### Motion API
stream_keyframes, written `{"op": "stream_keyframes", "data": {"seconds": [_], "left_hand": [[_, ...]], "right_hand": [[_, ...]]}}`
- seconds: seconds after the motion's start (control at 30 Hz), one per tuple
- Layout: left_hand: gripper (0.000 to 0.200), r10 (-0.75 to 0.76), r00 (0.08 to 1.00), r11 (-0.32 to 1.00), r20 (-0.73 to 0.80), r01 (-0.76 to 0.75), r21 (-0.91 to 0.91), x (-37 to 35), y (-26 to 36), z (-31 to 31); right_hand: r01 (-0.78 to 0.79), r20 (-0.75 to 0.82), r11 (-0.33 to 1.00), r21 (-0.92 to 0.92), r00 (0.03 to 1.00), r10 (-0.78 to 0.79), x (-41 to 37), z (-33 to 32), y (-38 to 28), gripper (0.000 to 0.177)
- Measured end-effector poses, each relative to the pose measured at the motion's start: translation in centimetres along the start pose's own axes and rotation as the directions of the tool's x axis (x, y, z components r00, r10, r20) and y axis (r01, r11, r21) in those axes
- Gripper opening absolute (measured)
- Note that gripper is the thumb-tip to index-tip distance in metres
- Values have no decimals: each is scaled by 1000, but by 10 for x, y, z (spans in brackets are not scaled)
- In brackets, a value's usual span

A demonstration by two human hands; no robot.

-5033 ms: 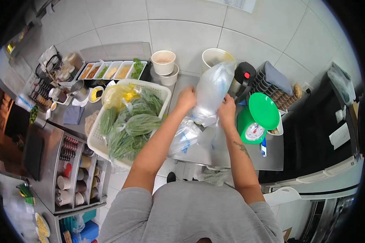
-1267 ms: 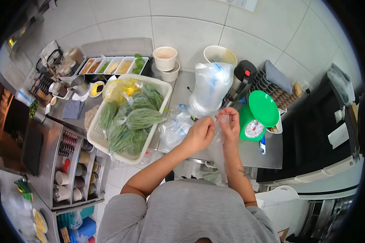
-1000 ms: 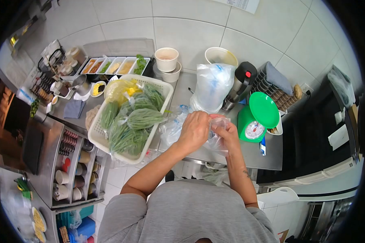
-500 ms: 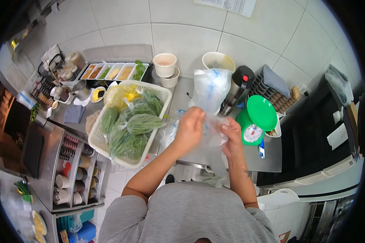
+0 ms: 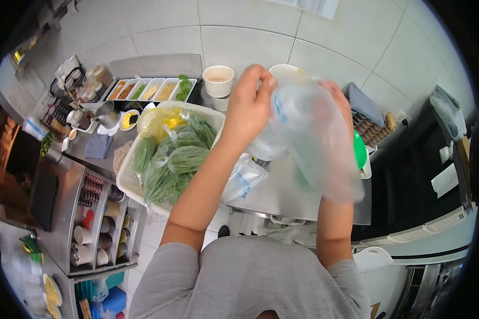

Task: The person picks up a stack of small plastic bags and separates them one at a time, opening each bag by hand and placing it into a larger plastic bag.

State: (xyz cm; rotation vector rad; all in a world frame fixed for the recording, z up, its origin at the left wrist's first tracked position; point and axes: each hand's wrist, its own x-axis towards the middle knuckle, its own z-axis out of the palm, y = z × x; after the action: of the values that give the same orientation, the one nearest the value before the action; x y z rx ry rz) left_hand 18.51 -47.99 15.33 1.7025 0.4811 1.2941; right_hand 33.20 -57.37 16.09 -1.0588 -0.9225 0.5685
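A clear plastic bag (image 5: 324, 154), blurred by motion, hangs between my raised hands over the steel counter. My left hand (image 5: 252, 103) is closed, thumb and fingers pinched at the bag's upper left edge. At the upper right, my right hand (image 5: 332, 103) grips the bag and shows hazily through the film. Its wrist and forearm come out below the bag. Below my hands, another flat plastic bag (image 5: 245, 176) with blue print lies on the counter. The green scale (image 5: 360, 149) is mostly covered by the hanging bag.
Left of my arm stands a white basket (image 5: 126, 178) of bagged green vegetables (image 5: 183, 159). Behind it are a row of topping trays (image 5: 150, 91) and stacked paper tubs (image 5: 218, 80). Another tub (image 5: 286, 69) sits by the wall. A folded grey cloth (image 5: 365, 103) lies at right.
Both hands have risen and moved apart, toward the wall. The bag has opened out from a small bunch between them and now covers much of the scale.
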Motion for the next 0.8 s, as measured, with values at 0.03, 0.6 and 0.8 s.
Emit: {"op": "stream_keyframes", "data": {"seconds": [0.03, 0.6, 0.8], "left_hand": [[14, -70, 997, 988, -34, 74, 137, 15, -19, 5], [11, -208, 978, 761, -7, 166, 627, -102, -190, -8], [13, -358, 931, 605, 70, 174, 777, -145, -200, -26]], "right_hand": [[-69, 16, 998, -14, 997, 69, 16, 0, 9, 12], [-57, -229, 591, -804, 949, -219, -12, -34, 191, 25], [95, -400, 824, -559, 839, -368, -46, -9, 166, 15]]}}
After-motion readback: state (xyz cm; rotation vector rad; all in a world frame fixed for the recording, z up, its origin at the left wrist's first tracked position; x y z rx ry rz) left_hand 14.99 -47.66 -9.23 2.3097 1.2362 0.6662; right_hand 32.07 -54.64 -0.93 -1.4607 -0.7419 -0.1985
